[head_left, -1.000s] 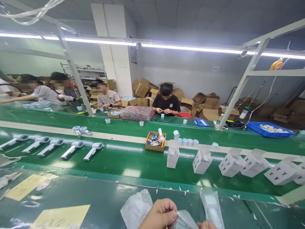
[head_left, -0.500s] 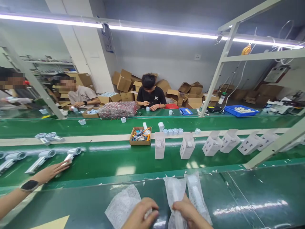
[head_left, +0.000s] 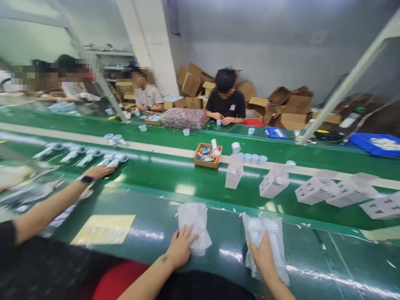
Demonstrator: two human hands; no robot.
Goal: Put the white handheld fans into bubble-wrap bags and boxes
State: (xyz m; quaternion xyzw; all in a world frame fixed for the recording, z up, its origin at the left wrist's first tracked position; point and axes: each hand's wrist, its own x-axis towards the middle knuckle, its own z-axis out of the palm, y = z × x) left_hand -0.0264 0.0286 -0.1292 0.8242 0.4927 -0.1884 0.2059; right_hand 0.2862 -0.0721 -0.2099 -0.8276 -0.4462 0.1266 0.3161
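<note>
- Both hands have left the shared bag they pinched half a second ago and now lie apart, each flat on its own bag; the view has also swung left, and the co-worker's arm reaches further onto the belt.
- Left hand (head_left: pixel 182 248) presses palm-down, fingers spread, on the near edge of a crumpled white bag (head_left: pixel 193 225) lying on the bench (head_left: pixel 150 233); its grip is not closed round anything.
- Right hand (head_left: pixel 264 254) lies just as flat on a clear bag (head_left: pixel 265 237), to the right of the white bag, with pale packed parts inside; fingers point away from the body, nothing clamped.
- By my reading, the step is laying out or smoothing the two bags; the next move likely calls for pinching one bag's edge to lift it.
- Beyond the white bag runs the green belt (head_left: pixel 187 187) with open white boxes (head_left: pixel 274 183) and a small cardboard tray (head_left: pixel 208 155).
- Left of the white bag, a co-worker's hand (head_left: pixel 98 171), watch at the wrist, touches grey handheld devices (head_left: pixel 89 155) on that belt.
</note>
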